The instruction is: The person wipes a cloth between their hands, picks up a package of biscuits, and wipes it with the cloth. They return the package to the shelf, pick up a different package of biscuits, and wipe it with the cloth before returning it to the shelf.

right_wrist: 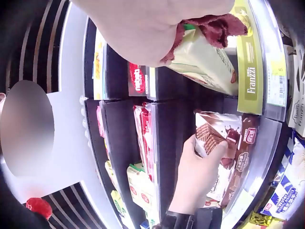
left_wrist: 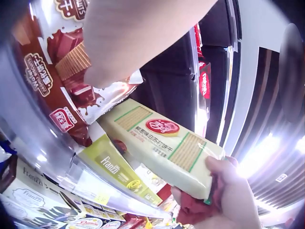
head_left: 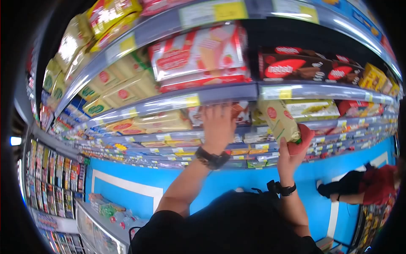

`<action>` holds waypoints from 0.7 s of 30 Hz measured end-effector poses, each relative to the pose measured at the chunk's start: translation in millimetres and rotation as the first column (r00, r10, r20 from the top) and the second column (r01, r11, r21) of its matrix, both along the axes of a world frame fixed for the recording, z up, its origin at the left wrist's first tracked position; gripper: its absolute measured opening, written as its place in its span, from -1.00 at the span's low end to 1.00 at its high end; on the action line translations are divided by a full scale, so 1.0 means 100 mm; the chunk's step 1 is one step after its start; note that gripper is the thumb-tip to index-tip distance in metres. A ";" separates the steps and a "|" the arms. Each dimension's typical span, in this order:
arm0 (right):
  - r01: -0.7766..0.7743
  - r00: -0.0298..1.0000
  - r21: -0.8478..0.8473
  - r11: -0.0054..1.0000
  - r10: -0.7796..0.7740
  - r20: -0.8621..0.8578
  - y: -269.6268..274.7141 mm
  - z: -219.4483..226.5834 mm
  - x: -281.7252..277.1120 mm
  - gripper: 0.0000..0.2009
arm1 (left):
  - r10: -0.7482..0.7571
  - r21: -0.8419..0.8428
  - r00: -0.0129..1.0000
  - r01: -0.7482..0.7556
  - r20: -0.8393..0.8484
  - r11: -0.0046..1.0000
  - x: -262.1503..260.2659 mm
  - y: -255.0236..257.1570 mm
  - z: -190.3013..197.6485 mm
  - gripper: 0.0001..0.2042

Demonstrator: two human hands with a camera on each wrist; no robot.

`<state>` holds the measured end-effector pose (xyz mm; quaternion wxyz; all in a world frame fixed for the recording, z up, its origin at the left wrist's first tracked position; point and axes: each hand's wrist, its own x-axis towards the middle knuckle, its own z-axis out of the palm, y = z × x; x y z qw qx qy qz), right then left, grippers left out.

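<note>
My left hand point(head_left: 218, 127) is at a chocolate wafer pack point(right_wrist: 221, 138) on the shelf, brown and white with pictured wafers. The right wrist view shows the thumb across its printed face and a finger at its upper edge. My right hand point(head_left: 292, 154) grips one end of a cream-coloured biscuit pack point(left_wrist: 162, 138) with a red oval label. A dark red cloth point(left_wrist: 198, 210) is bunched between that hand and the pack. The pack's other end leans in toward the shelf, beside a yellow-green Franzzi box point(left_wrist: 114, 167).
Above the hands, a shelf carries red-and-white wafer packs point(head_left: 198, 55) and dark Nabati-style boxes point(head_left: 292, 67). Clear plastic lips with price tags point(head_left: 192, 100) edge the shelves. Another person point(head_left: 372, 184) in a red top stands at the right. A glass-topped freezer point(head_left: 99, 230) is at the lower left.
</note>
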<state>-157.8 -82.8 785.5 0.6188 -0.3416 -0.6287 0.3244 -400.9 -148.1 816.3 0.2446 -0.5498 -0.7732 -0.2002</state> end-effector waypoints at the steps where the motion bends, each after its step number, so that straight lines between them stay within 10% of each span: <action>1: 0.040 0.999 0.031 0.999 -0.040 0.021 0.00 0.00 -0.09 -0.30 | -0.009 0.024 1.000 0.008 0.016 1.000 0.01 -0.01 0.00 -0.25; 21: -0.086 0.976 -0.213 0.973 0.039 -0.213 -0.03 0.43 -0.66 -0.44 | -0.117 0.123 0.978 0.096 0.174 0.988 0.01 -0.17 0.02 -0.17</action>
